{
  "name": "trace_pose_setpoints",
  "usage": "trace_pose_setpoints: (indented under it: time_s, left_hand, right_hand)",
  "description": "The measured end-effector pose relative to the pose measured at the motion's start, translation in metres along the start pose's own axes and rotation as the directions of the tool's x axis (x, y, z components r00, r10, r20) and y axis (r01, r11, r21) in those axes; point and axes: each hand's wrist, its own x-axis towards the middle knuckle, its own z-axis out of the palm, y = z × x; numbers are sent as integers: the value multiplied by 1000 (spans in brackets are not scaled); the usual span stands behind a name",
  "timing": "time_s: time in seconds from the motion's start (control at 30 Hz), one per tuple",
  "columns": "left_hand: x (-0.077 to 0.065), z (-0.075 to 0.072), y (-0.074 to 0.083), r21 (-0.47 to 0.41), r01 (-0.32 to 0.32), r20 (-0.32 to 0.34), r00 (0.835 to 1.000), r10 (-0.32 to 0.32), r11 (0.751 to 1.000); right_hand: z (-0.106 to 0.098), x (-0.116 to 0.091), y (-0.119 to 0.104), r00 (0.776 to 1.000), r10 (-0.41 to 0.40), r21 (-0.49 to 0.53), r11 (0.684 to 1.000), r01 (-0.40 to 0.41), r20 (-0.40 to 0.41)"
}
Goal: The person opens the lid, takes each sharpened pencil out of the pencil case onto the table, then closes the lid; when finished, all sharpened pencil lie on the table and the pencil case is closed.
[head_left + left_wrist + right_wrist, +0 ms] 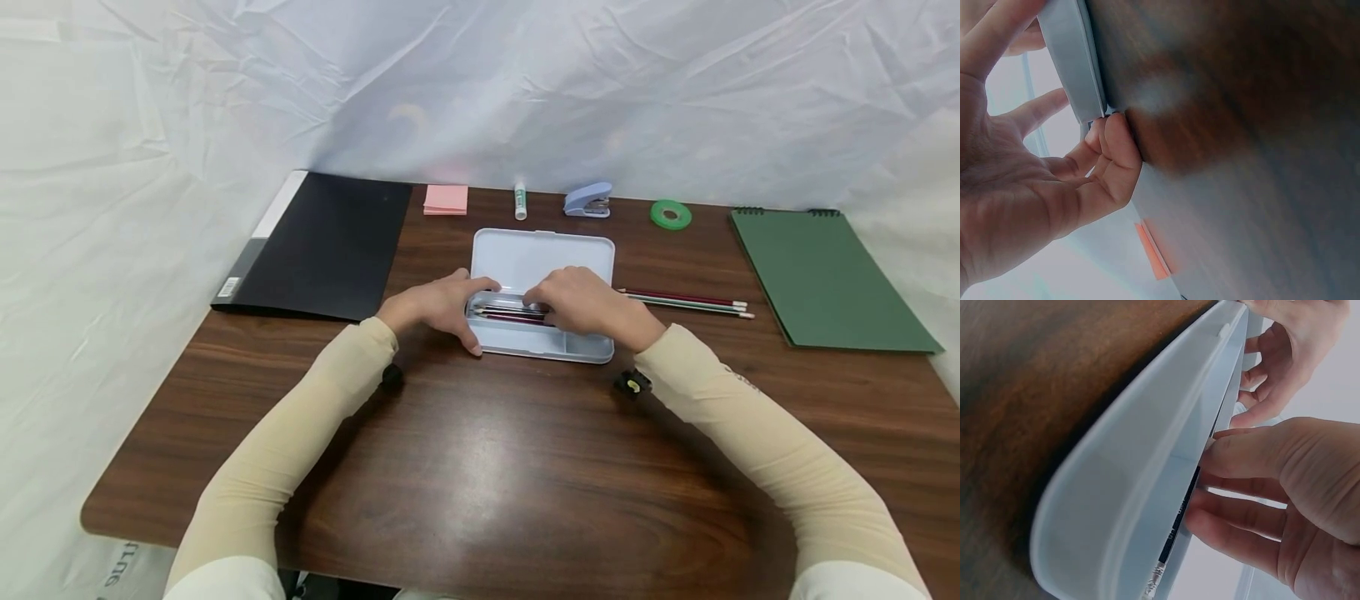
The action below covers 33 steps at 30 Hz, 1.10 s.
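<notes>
A white pencil case [588,348] lies on the table with its lid [525,258] raised at the back. Several dark pencils [512,316] lie lengthwise inside it. My left hand [444,307] holds the case's left end, thumb at the front corner; in the left wrist view its fingers curl against the case's end. My right hand [588,307] reaches down into the case. In the right wrist view its thumb and fingers pinch a black pencil [1179,522] that has a silver ferrule, though part of the grip is hidden behind the fingers.
More pencils [690,303] lie right of the case. Behind it are pink sticky notes [446,200], a glue stick [520,202], a blue stapler [588,201] and green tape [671,215]. A black folder [330,246] lies left, a green notebook [832,279] right.
</notes>
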Motion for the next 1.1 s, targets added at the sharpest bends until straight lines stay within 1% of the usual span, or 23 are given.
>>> trace_pose_setpoints:
  time_s: [0.17,0.3,0.5,0.77,0.97,1.1]
  left_hand:
    - [-1,0,0,1,-4,0,1000,4,1000]
    - [-1,-1,1,-2,-4,-2,1000,4,1000]
    - [-1,-2,1,-6,-2,3,1000,2,1000]
    - [-1,-3,1,0,-7,-2,1000,7,1000]
    - [-2,-3,1,-4,-7,1,1000,7,1000]
    - [-2,-1,0,-10,-9,4,1000,9,1000]
  right_hand:
    - [-1,0,2,1000,0,43,999,-1,11]
    - [-1,0,3,1000,-7,69,998,7,5]
    - [-2,1,7,1000,30,125,992,-31,11]
    - [-3,3,3,1000,-2,73,997,1,4]
    - [-1,3,6,1000,-10,102,995,10,7]
    - [0,5,8,1000,-17,123,992,14,26]
